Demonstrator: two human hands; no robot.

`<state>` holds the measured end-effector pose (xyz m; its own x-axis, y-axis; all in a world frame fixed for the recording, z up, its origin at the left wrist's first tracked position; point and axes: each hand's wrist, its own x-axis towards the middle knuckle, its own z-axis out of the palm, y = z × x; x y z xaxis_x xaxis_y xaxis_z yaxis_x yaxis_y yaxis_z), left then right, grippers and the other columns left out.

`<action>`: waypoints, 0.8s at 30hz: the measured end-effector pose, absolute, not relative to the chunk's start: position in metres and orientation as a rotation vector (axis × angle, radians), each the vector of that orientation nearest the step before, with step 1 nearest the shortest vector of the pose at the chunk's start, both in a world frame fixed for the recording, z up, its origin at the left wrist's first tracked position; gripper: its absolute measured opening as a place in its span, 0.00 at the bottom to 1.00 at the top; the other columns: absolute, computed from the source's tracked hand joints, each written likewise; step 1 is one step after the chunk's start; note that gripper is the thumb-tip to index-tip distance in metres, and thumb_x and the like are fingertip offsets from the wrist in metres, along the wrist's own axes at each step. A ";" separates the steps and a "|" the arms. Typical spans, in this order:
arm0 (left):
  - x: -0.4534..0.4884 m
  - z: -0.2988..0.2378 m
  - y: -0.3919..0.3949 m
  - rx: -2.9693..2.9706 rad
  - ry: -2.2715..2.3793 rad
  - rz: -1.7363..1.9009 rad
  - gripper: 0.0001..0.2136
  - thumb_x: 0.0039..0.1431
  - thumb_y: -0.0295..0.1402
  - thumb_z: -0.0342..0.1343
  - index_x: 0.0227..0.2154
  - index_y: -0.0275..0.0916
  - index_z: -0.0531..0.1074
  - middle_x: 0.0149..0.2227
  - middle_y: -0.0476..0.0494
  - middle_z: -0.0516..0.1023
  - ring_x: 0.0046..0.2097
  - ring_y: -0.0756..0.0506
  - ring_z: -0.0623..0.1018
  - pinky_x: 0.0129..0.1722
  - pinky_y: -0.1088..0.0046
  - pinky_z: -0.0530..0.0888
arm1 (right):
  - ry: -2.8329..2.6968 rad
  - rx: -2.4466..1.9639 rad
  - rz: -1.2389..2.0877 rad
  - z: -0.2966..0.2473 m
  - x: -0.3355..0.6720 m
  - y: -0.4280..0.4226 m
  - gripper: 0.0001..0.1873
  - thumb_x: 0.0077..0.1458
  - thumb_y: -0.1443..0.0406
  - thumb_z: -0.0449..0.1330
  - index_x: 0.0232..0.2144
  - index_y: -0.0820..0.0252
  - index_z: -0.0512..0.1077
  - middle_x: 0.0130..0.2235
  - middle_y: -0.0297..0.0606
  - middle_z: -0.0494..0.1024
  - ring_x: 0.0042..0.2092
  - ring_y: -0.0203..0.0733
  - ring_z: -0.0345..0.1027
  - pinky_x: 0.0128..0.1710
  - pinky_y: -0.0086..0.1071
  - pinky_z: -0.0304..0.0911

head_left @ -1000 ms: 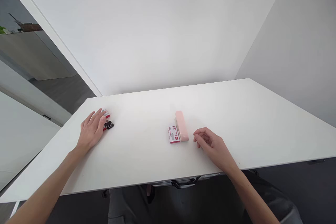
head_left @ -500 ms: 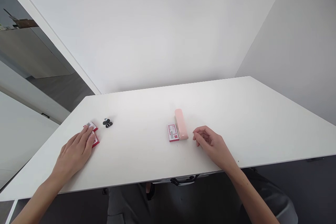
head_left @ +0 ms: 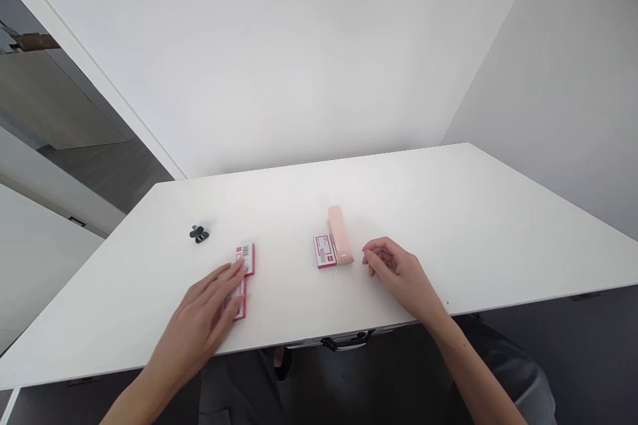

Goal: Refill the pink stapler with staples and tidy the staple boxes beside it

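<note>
My left hand [head_left: 202, 315] lies flat over two small red-and-white boxes that look like staple boxes, its fingers stretched across them. The farther box [head_left: 248, 257] shows a barcode beyond the fingertips; much of the nearer box [head_left: 241, 305] is covered by the fingers. At the middle of the table lies a pink stapler [head_left: 340, 236], with another red-and-white box [head_left: 325, 252] flat against its left side. Just right of the stapler, my right hand [head_left: 393, 272] rests on the table, fingers loosely curled with thumb and index close together and no object visible in it.
A few black binder clips [head_left: 199, 234] lie in a small cluster on the left part of the white table [head_left: 423, 199]. A white wall [head_left: 319, 66] rises behind the table's far edge. Below the front edge, a black handle [head_left: 347, 341] shows.
My left hand has slid the two boxes rightward from the table's left side, past the binder clips, and they have turned. My right hand stays beside the stapler. The view has shifted slightly.
</note>
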<state>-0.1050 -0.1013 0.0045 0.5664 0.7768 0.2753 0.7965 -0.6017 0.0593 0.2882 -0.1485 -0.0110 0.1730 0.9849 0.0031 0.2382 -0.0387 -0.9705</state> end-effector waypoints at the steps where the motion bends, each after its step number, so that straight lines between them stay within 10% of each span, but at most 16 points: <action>1: -0.094 0.004 -0.101 -2.748 -1.338 -0.417 0.26 0.74 0.41 0.48 0.73 0.54 0.57 0.71 0.51 0.66 0.69 0.37 0.68 0.63 0.54 0.74 | -1.237 -1.474 0.963 -0.011 0.288 -0.148 0.16 0.67 0.48 0.57 0.40 0.53 0.73 0.37 0.38 0.80 0.36 0.43 0.71 0.38 0.37 0.67; 24: -0.028 0.021 -0.107 -3.008 -1.396 -0.954 0.35 0.67 0.44 0.61 0.71 0.58 0.50 0.68 0.37 0.65 0.64 0.33 0.73 0.59 0.46 0.77 | -1.246 -1.475 0.940 -0.005 0.287 -0.147 0.16 0.67 0.50 0.57 0.40 0.54 0.73 0.37 0.39 0.80 0.34 0.42 0.72 0.36 0.36 0.68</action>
